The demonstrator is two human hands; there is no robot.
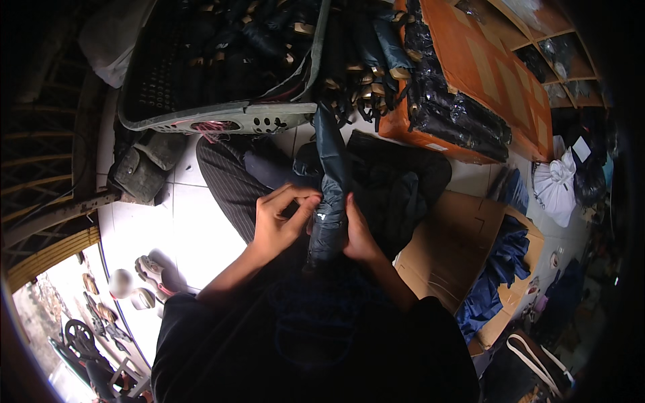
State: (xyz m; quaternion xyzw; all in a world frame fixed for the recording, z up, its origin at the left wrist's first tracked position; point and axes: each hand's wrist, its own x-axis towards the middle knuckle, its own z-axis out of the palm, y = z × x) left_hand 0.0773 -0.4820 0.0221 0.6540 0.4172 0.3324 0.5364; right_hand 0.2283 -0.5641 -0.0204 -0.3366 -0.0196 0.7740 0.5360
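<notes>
Left hand (279,221) raised, fingers curled with thumb and forefinger pinched together, right hand (358,235) close beside it, fingers wrapped, both forearms angled inward from below

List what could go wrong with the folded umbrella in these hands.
1. The umbrella is gripped only low down by the left hand and right hand; its upper end stands free and might tip or unroll.
2. The left hand's fingers pinch at the fabric, so a fold could slip out.
3. The grey basket of umbrellas sits close ahead; the free end may snag it.
</notes>
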